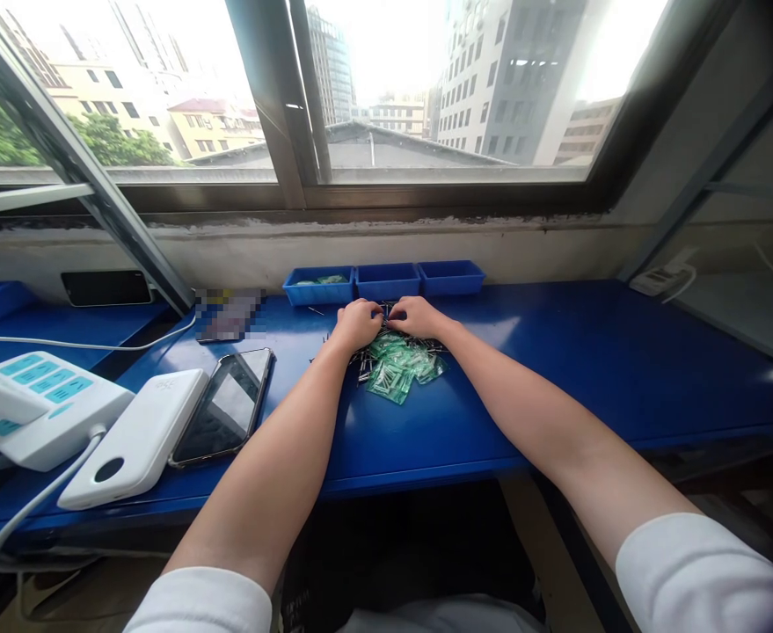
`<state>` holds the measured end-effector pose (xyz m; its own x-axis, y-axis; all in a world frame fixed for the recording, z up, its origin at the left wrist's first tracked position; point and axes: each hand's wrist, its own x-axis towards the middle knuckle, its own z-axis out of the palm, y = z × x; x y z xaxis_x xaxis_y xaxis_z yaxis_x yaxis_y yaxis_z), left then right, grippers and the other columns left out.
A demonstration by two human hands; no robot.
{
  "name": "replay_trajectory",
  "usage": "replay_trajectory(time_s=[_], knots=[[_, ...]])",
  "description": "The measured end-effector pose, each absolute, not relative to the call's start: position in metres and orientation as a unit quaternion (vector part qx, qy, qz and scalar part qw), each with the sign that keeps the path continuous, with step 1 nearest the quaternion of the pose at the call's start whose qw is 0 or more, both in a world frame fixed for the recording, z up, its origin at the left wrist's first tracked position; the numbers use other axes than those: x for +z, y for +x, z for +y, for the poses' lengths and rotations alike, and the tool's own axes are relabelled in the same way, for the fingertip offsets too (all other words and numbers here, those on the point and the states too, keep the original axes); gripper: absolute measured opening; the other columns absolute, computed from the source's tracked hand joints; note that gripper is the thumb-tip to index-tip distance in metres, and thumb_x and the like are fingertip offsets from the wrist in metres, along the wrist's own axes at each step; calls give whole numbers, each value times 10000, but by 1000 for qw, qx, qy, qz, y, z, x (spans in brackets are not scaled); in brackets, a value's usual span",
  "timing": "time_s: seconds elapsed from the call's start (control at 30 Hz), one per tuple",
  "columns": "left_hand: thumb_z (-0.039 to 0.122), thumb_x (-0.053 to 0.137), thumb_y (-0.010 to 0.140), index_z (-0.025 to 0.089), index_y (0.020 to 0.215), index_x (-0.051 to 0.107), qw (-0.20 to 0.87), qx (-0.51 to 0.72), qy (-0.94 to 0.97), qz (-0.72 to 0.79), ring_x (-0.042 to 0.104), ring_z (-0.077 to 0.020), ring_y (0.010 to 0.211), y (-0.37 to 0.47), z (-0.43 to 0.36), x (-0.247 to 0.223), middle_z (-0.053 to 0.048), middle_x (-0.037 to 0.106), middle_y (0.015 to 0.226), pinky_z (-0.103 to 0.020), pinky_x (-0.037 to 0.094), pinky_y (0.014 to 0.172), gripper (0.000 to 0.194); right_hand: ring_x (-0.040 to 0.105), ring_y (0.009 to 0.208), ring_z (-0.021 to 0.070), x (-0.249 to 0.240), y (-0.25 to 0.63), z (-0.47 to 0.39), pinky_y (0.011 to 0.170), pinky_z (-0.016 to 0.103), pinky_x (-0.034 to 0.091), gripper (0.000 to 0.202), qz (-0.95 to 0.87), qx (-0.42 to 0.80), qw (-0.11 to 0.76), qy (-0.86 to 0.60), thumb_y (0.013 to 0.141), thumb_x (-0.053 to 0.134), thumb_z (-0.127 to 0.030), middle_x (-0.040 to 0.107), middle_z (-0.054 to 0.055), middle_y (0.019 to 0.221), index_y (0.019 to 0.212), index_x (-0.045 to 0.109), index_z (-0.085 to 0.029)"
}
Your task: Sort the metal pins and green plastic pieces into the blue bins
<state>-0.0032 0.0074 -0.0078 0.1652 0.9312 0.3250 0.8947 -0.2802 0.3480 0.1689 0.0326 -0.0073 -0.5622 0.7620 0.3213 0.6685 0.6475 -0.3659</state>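
Blue counter (577, 369) | green packets (399, 362) heaped! | left hand (360, 325), right hand (419, 316) at packets' far side | trays (387, 283) beyond | either grip? Can't tell

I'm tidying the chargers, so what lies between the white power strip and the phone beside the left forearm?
In the head view, a white power bank lies between the power strip and the phone.

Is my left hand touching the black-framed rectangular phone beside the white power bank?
Apart: the head view shows blue tabletop between your left hand and the phone.
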Motion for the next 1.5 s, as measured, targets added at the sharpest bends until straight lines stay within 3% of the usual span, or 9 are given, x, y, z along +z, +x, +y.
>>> replay_trajectory(time_s=[0.43, 0.57, 0.77, 0.9, 1.07, 1.27, 1.5], knots=[[294, 486, 834, 233, 1022, 729, 43, 212, 779, 588, 606, -266, 1049, -2, 5, -6, -71, 686, 1097, -367, 445, 935, 314, 601, 819, 178, -1, 162, 27, 726, 252, 417, 169, -878, 115, 185, -426, 857, 577, -232, 693, 96, 899, 792, 697, -132], [296, 479, 840, 224, 1007, 728, 42, 229, 781, 580, 615, -252, 1032, -1, 4, -4, -68, 692, 1074, -351, 455, 924, 309, 576, 830, 169, -2, 162, 28, 759, 263, 413, 181, -857, 132, 245, -434, 883, 525, -245, 667, 84, 898, 822, 654, -135], [267, 554, 795, 203, 1015, 710, 78, 330, 790, 511, 648, -216, 974, -1, 1, -3, -51, 720, 1021, -294, 481, 891, 277, 540, 700, 132, -4, 163, 34, 682, 258, 424, 188, -791, 247, 397, -394, 880, 470, -317, 616, 6, 766, 827, 570, -167], [284, 618, 765, 185, 1009, 695, 108, 380, 782, 483, 663, -207, 921, 1, -2, -1, -51, 730, 985, -288, 500, 855, 274, 509, 617, 120, -3, 162, 35, 616, 259, 418, 222, -767, 296, 414, -390, 852, 515, -385, 570, -15, 668, 774, 534, -178], [350, 648, 770, 165, 975, 685, 136, 416, 765, 472, 658, -186, 825, 1, -3, 0, -46, 735, 886, -295, 498, 805, 279, 497, 525, 109, 2, 161, 30, 523, 252, 399, 380, -729, 381, 429, -373, 715, 689, -527, 560, -35, 585, 751, 499, -199], [413, 648, 771, 155, 876, 696, 159, 425, 764, 459, 633, -171, 762, 2, -2, -1, -37, 731, 831, -282, 487, 749, 283, 442, 423, 99, 5, 162, 27, 430, 242, 331, 521, -705, 403, 451, -370, 598, 749, -638, 533, -61, 481, 762, 489, -217], [364, 549, 840, 179, 857, 703, 105, 418, 752, 498, 611, -165, 737, 2, -1, 2, -28, 726, 820, -267, 471, 716, 241, 473, 481, 92, 8, 163, 24, 478, 238, 381, 502, -700, 398, 483, -343, 687, 637, -683, 594, -14, 567, 679, 585, -184]])
